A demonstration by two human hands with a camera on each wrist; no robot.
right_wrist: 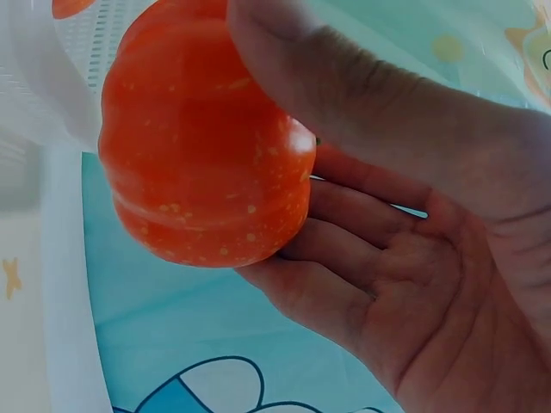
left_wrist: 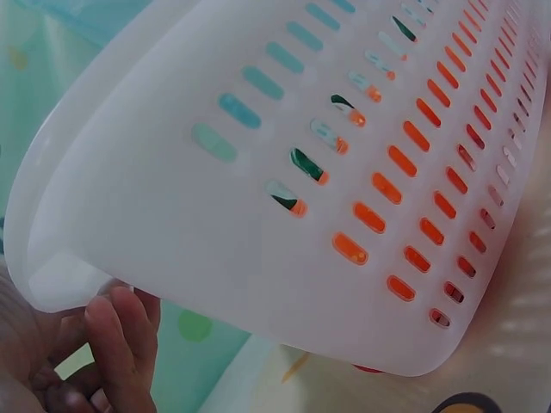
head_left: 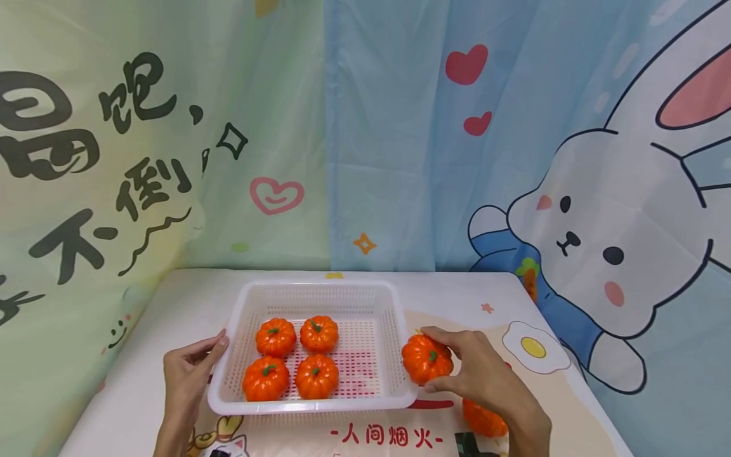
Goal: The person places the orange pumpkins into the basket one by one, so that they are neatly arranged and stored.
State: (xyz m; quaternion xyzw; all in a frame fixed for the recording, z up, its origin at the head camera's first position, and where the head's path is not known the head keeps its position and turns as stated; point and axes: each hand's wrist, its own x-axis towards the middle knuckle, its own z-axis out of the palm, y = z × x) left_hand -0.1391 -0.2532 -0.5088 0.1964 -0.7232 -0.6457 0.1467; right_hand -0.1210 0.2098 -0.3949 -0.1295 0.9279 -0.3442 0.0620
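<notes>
A white plastic basket with slotted walls stands on the table. Inside it, toward the left, sit several small orange pumpkins with green stems. My left hand grips the basket's left rim, thumb above and fingers below; in the left wrist view its fingers curl under the rim. My right hand holds another orange pumpkin between thumb and fingers, just beside the basket's right wall. The right wrist view shows this pumpkin with the thumb across its top and fingers behind.
One more orange pumpkin lies on the table below the right hand, partly hidden by the wrist. A printed cloth with red characters and a fried-egg picture covers the table. A patterned curtain hangs behind.
</notes>
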